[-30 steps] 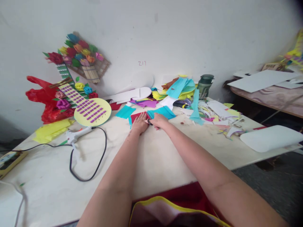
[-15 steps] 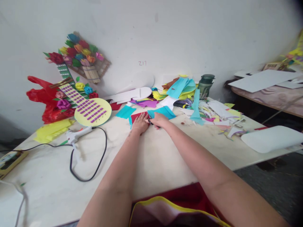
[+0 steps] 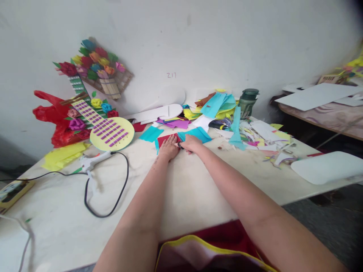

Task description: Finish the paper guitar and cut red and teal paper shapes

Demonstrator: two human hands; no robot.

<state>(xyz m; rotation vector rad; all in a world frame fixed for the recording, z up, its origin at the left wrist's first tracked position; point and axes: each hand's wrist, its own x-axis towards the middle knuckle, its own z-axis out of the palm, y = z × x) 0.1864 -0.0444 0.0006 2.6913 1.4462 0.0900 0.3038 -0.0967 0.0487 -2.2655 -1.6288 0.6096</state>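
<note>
My left hand (image 3: 169, 147) lies flat, fingers stretched out, pressing on a piece of red paper (image 3: 167, 139). Under and beside the red piece is blue crepe paper (image 3: 200, 134), which spreads to the right behind my right hand. My right hand (image 3: 191, 144) is closed, close against the left fingers at the red paper's right edge. A small dark object (image 3: 180, 145) shows at its fingertips; its kind cannot be made out. Another blue paper piece (image 3: 151, 133) lies just left of the red one.
A white glue gun (image 3: 95, 161) with a looping black cord rests on the left, near a yellow paper guitar shape (image 3: 112, 134) and yellow crepe paper (image 3: 65, 155). Paper scraps (image 3: 265, 134) and a green bottle (image 3: 248, 102) stand right. A white board (image 3: 329, 167) overlaps the table's right edge.
The view has shifted very slightly. Both hands keep nearly the same place on the papers, with no clear movement otherwise.
</note>
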